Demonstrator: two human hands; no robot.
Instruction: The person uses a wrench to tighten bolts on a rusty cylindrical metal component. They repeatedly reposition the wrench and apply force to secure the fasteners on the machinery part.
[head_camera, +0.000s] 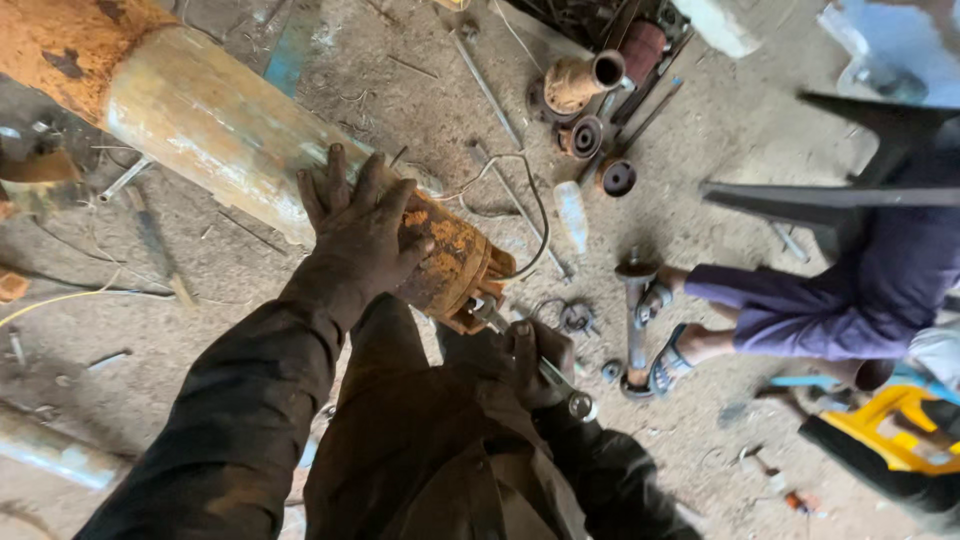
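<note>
A long rusty cylinder (200, 125) lies across the dirt floor, running from the upper left to its orange flanged end (462, 268) near the centre. My left hand (362, 232) lies flat on top of the cylinder just behind that end, fingers spread. My right hand (530, 362) is closed around a metal wrench (560, 388), whose far end sits at the bolts of the flange. Both hands and sleeves are dark with grease.
Another person in purple trousers and sandals (790, 315) sits at the right, feet beside an upright metal part (636, 315). Rusty pipe fittings and round parts (588, 95) lie at the top centre. Rods, wires and a plastic bottle (571, 212) litter the floor. A yellow object (890, 435) lies lower right.
</note>
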